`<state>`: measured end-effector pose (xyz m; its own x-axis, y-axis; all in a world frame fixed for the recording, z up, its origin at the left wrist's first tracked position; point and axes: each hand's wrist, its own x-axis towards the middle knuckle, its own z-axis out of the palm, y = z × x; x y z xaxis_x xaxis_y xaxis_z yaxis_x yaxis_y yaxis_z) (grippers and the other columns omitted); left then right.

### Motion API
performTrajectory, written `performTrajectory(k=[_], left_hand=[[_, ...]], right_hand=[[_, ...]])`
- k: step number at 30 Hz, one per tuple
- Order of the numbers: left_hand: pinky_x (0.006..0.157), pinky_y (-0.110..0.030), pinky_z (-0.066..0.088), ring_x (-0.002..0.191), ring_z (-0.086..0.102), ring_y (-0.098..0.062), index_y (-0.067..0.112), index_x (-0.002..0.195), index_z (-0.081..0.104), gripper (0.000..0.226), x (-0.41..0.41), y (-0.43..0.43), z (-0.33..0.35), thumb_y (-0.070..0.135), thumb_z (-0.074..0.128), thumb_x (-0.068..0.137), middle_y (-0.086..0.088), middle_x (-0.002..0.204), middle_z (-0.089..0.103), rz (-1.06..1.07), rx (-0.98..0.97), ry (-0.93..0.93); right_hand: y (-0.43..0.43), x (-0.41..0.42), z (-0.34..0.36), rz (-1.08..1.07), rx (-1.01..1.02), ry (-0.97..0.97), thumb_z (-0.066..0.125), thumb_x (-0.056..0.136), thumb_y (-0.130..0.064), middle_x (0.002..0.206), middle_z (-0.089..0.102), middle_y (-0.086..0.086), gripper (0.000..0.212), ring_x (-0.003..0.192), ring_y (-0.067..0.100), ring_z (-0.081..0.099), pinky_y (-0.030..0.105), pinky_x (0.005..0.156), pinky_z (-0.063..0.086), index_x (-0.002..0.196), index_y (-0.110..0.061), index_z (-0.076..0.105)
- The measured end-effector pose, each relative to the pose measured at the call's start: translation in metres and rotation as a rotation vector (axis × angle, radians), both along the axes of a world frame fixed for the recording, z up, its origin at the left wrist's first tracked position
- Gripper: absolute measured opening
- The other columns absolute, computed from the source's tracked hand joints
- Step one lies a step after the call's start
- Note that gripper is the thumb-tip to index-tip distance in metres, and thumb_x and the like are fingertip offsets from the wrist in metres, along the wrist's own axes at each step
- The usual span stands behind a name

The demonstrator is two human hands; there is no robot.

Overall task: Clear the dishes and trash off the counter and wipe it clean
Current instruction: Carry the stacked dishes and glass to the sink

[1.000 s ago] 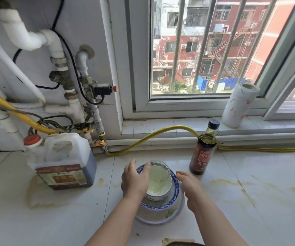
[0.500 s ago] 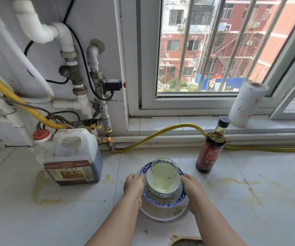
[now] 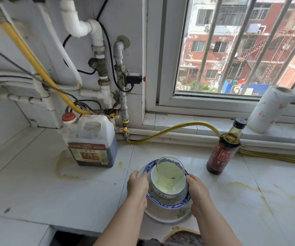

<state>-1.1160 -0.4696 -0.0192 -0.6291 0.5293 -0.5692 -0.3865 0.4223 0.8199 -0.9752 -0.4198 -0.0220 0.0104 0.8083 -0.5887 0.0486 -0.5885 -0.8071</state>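
A pale tiled worktop (image 3: 36, 189) fills the lower view, marked with yellowish stains (image 3: 240, 185) to the right and round the jug. Behind it a barred window (image 3: 232, 50) sits above a tiled sill. White pipes (image 3: 97, 38) with valves climb the wall at the left. A yellow hose (image 3: 175, 127) runs from the valves along the foot of the sill, passing behind the bottle.

A white plastic jug (image 3: 91, 139) with a red cap, part full of dark liquid, stands at the back left, well apart from the dishes. A paper towel roll (image 3: 269, 110) stands tilted on the sill at the right. In front of it a dark sauce bottle (image 3: 223, 151) stands upright, near the right hand and to the back right of the dishes.

The stack of dishes (image 3: 180, 204) is near the worktop's front edge, in the middle: a white plate lowest, a blue-rimmed plate on it, then a small bowl (image 3: 168, 192). A glass cup (image 3: 169, 171) of pale greenish liquid sits in the bowl. Whether the stack is lifted off the worktop cannot be told.

The left hand (image 3: 137, 185) has its grip clamped on the stack's left rim, fingers curled over the edge. The right hand (image 3: 198, 190) clamps the right rim likewise. Nothing lies between the hands and the stack.
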Motion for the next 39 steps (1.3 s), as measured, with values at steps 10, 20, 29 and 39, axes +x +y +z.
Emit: performTrajectory(k=[10, 20, 29, 39], left_hand=[[0.104, -0.047, 0.043, 0.123, 0.05, -0.031, 0.014, 0.141, 0.041, 0.048, 0.03, -0.085, 0.0, 0.023, 0.051, 0.095, -0.01, 0.14, 0.048, 0.242, 0.016, -0.037], [0.093, -0.037, 0.046, 0.107, 0.056, -0.026, 0.008, 0.135, 0.047, 0.04, 0.061, -0.207, 0.007, 0.02, 0.047, 0.097, -0.012, 0.128, 0.056, 0.531, 0.063, -0.073], [0.099, -0.047, 0.047, 0.116, 0.055, -0.031, 0.014, 0.14, 0.044, 0.045, 0.07, -0.337, 0.025, 0.021, 0.049, 0.096, -0.012, 0.134, 0.053, 0.819, 0.049, -0.002], [0.082, -0.031, 0.044, 0.1, 0.054, -0.024, 0.007, 0.123, 0.053, 0.029, 0.088, -0.515, 0.038, 0.017, 0.043, 0.098, -0.009, 0.118, 0.057, 1.099, -0.042, 0.061]], right_hand=[[-0.048, 0.021, 0.019, 0.332, 0.051, -0.01, 0.049, 0.093, -0.015, 0.103, 0.067, 0.013, 0.016, 0.098, 0.031, 0.063, 0.044, 0.088, 0.052, 0.091, -0.015, 0.065], [-0.132, 0.021, 0.041, 0.696, 0.076, 0.016, 0.053, 0.09, -0.011, 0.104, 0.064, 0.017, 0.023, 0.108, 0.034, 0.058, 0.055, 0.098, 0.045, 0.108, 0.001, 0.061], [-0.238, -0.012, 0.061, 0.976, 0.054, 0.043, 0.057, 0.09, -0.021, 0.114, 0.062, 0.01, 0.032, 0.107, 0.03, 0.057, 0.048, 0.098, 0.047, 0.119, -0.008, 0.06], [-0.402, -0.05, 0.058, 1.285, -0.011, 0.115, 0.066, 0.082, -0.024, 0.12, 0.062, 0.014, 0.045, 0.108, 0.034, 0.06, 0.043, 0.087, 0.051, 0.123, -0.008, 0.058]])
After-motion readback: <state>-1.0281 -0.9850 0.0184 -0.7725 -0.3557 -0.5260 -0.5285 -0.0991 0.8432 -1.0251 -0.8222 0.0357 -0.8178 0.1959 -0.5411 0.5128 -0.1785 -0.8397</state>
